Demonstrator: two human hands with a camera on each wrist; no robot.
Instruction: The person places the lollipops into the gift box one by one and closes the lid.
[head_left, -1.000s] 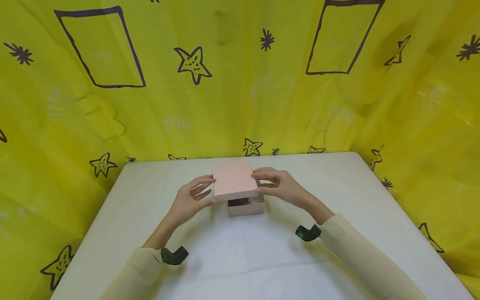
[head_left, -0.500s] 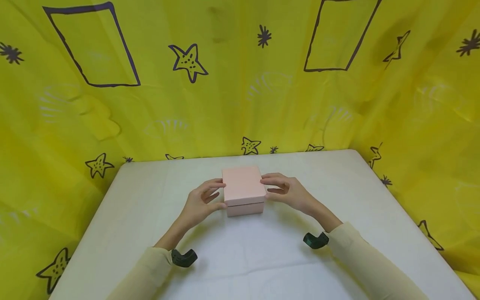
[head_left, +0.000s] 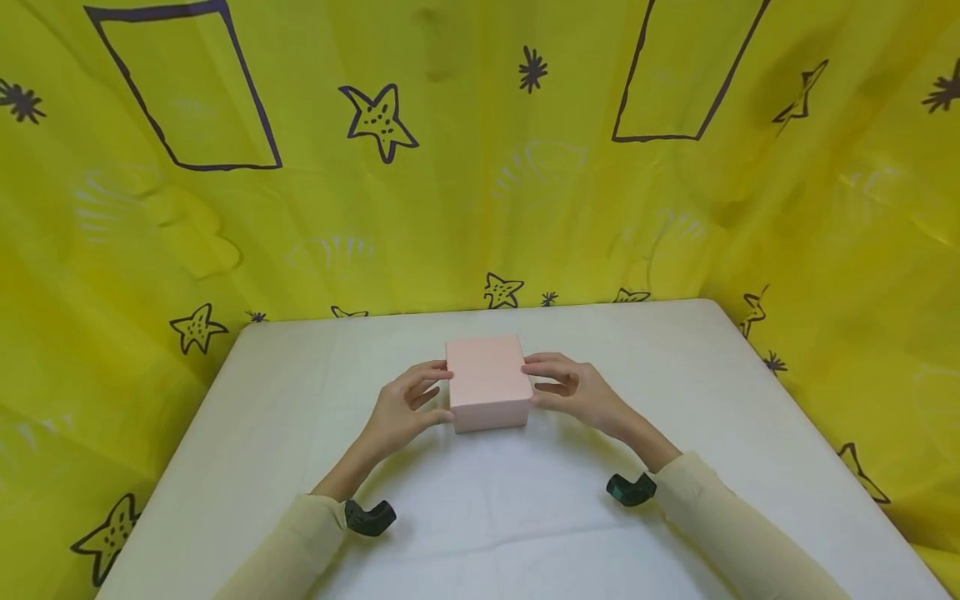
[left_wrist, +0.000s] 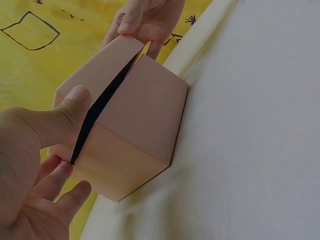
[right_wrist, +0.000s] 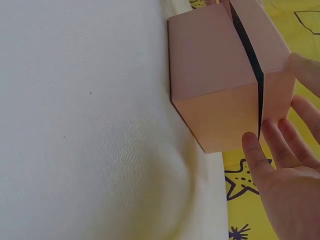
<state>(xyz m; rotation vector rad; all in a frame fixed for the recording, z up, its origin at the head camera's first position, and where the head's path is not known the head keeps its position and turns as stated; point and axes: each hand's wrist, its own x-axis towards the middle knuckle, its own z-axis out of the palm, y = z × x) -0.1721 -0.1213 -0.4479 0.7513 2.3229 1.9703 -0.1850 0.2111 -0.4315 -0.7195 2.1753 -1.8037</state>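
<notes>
A pink square box lid [head_left: 487,369] lies over the pink box base [left_wrist: 150,100] at the middle of the table. From the left side my left hand [head_left: 397,412] holds the lid, thumb by its front corner and fingers along its side. My right hand [head_left: 588,392] grips the lid's opposite side in the same way. Both wrist views show a thin dark gap between lid and base. From the head view no seam can be made out. Whatever is inside the box is hidden.
A white cloth covers the table [head_left: 480,517]. Yellow curtains [head_left: 457,208] with drawn stars and frames hang behind it and at both sides. Dark green curved pieces [head_left: 369,517] sit at the cuffs of the pale sleeves.
One second ago the lid was raised above the base, with something dark visible inside. Both hands have brought it down and slightly right onto the base, and it has sunk lower since half a second ago.
</notes>
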